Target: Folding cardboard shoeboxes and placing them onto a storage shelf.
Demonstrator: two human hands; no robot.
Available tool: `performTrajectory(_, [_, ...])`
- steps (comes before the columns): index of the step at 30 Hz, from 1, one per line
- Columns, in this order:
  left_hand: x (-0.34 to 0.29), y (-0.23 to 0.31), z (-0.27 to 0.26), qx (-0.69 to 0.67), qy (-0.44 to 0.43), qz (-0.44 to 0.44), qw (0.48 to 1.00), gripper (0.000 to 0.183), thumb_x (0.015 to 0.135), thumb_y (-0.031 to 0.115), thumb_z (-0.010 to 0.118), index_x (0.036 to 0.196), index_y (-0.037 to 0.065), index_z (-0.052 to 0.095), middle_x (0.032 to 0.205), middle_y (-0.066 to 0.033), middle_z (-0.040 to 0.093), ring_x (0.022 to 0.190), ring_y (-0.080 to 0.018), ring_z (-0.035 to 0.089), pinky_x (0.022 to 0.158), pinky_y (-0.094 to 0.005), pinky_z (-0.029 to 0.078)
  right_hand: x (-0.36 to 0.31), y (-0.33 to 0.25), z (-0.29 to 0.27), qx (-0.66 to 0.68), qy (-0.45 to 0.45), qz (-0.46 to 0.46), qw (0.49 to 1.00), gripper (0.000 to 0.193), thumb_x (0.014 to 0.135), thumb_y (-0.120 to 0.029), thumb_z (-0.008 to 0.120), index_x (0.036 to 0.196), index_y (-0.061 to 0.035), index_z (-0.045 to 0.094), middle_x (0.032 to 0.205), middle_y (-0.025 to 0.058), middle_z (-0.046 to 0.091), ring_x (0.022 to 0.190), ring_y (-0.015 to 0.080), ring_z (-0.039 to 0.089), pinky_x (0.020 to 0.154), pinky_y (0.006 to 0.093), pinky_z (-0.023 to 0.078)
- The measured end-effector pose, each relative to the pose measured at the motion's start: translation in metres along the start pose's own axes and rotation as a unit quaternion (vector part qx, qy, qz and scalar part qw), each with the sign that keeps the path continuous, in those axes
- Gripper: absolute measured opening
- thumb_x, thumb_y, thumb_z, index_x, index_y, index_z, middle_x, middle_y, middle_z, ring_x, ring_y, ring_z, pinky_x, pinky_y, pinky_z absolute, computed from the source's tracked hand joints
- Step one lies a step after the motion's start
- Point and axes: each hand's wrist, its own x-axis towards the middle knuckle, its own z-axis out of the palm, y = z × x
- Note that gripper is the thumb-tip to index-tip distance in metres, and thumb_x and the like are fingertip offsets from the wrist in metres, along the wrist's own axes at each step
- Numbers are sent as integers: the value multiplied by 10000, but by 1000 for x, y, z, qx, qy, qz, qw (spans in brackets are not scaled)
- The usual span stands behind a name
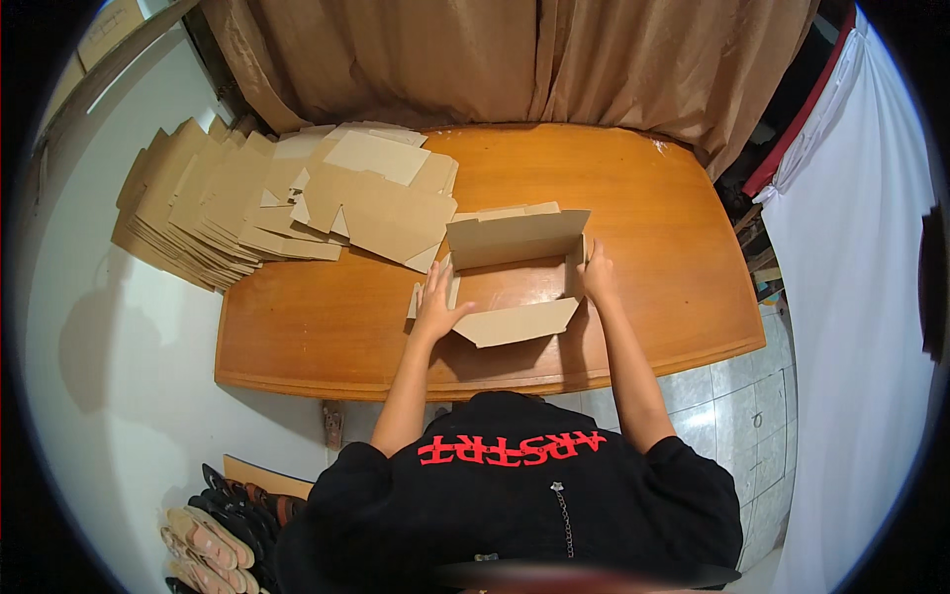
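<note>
A brown cardboard box [517, 238] stands opened out on the table in front of me. Its far and near flaps lean outward, and the wooden tabletop shows through its middle. My left hand [436, 305] is at the box's left wall, fingers stretched along the outside and thumb reaching over the near left corner. At the right wall, my right hand [598, 275] grips the cardboard, its index finger pointing up along the edge. Part of the right fingers is hidden behind the wall.
Several flattened cardboard boxes [381, 203] lie stacked and fanned across the left of the wooden table [673, 267]. A brown curtain [435, 59] hangs behind it. White cloth [841, 247] hangs at the right, and a white wall [89, 297] borders the left. Shoes [213, 540] stand at lower left.
</note>
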Motion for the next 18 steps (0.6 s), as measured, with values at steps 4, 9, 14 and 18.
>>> performTrajectory(4, [2,-16,-2,-18,15,28,999,569,771,15,518,1319,84,380,1425,-201,207,1308,-359,219,1050,-497,187,9,-2,-3,-4,-10,-57,998,835,670,-45,621,1379,-143,191,963,211,614,966,365,561,826,415,451])
performTrajectory(9, [5,-18,8,-68,36,27,997,585,735,-68,484,1299,63,400,1408,-215,236,1291,-377,245,1054,-444,218,19,6,-8,58,-65,-63,994,833,655,-6,613,1366,-206,228,1044,165,602,990,361,554,834,412,449])
performTrajectory(14, [0,-23,13,-106,70,34,991,656,697,-102,473,1318,78,365,1410,-205,247,1309,-334,239,1067,-359,227,5,19,-4,83,-34,-130,987,695,667,9,587,1302,-166,366,1054,154,603,996,363,551,851,405,443])
performTrajectory(18, [0,-24,6,-187,54,25,981,695,702,-43,512,1343,122,299,1430,-176,215,1326,-340,189,1061,-489,180,-10,32,2,79,-12,-188,979,523,684,-21,558,1195,-126,512,1110,189,546,1048,361,509,898,402,416])
